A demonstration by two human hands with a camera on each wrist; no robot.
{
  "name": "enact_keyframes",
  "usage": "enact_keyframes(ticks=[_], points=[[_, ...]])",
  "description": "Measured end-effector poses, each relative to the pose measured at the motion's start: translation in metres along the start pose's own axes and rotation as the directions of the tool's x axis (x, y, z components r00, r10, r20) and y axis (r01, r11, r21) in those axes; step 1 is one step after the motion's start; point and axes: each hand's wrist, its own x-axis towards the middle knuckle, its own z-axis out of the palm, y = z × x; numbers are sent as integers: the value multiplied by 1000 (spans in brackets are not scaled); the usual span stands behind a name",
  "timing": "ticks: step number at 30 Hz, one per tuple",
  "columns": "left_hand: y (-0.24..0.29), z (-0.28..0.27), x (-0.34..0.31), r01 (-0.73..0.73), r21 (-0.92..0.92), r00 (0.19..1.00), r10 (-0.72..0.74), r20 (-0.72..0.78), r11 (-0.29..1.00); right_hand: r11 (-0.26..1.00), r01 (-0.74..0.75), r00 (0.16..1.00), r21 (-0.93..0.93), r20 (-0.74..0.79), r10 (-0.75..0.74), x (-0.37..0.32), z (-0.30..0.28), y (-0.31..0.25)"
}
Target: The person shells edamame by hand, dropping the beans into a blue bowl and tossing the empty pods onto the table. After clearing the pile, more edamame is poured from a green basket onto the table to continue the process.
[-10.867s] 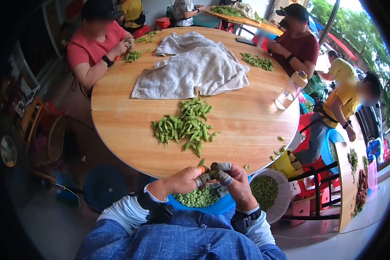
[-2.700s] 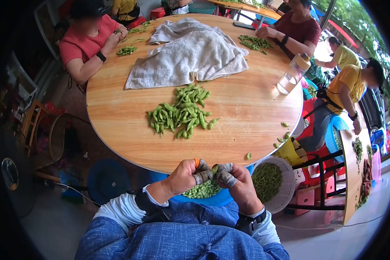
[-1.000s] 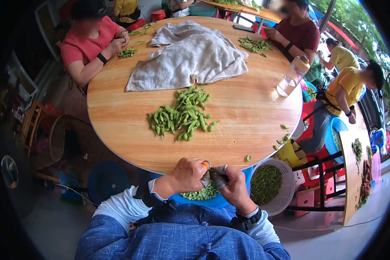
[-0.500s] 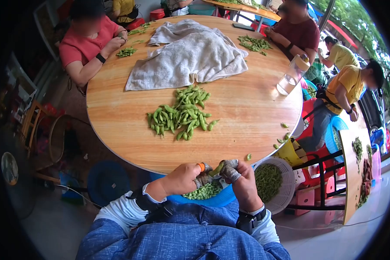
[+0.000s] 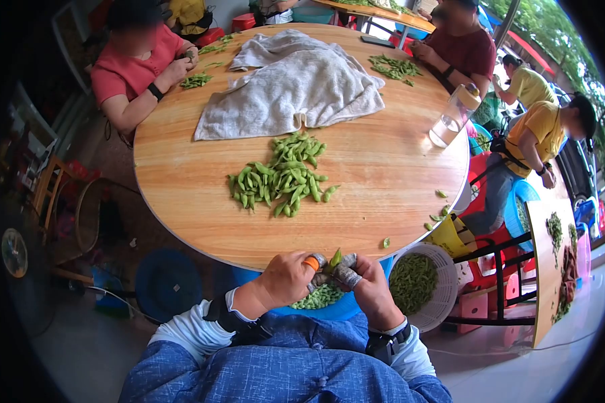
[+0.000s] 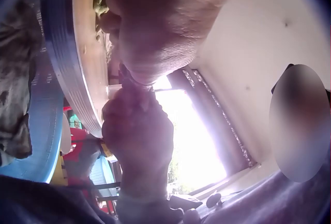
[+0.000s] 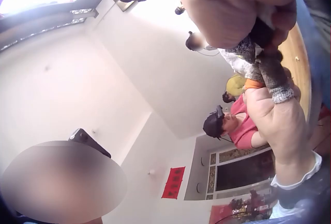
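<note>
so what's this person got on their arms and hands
Both arms have pale under-sleeves beneath a blue mottled top. A black strap wraps each wrist. The left hand and right hand wear grey knitted fingertip covers, plus one orange fingertip cover on the left.

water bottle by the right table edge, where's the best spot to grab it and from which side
Likely best round the straight middle of the bottle, below its cap, the hand coming from the near side over the table. It stands on its base, a plain cylinder, well apart from the pod pile and the towel.
</note>
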Motion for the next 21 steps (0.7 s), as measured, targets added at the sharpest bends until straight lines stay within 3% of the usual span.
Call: enact_keyframes(ticks=[5, 8, 10, 14, 17, 21], points=[[-4, 19, -10, -47, 176, 996, 59, -65, 983, 1000, -1, 1000, 1, -18, 1, 1, 3, -1], [-2, 16, -6, 27, 106, 999, -24, -31, 994, 995, 4, 999, 95, -37, -1, 2, 3, 3], [-3, 14, -5, -5, 96, 999, 9, -42, 995, 991, -6, 1000, 134, -18, 8, 3, -1, 5], [-6, 17, -10, -35, 157, 999, 41, -32, 987, 1000, 13, 1000, 8, 1, -13, 2, 3, 3], [-4, 16, -11, 13, -103, 997, -20, -72, 995, 1000, 20, 999, 23, 34, -21, 2, 1, 7], [-7, 20, -11, 98, -413, 986, -145, -84, 905, 990, 100, 992, 96, 68, -107, 4, 5, 8]])
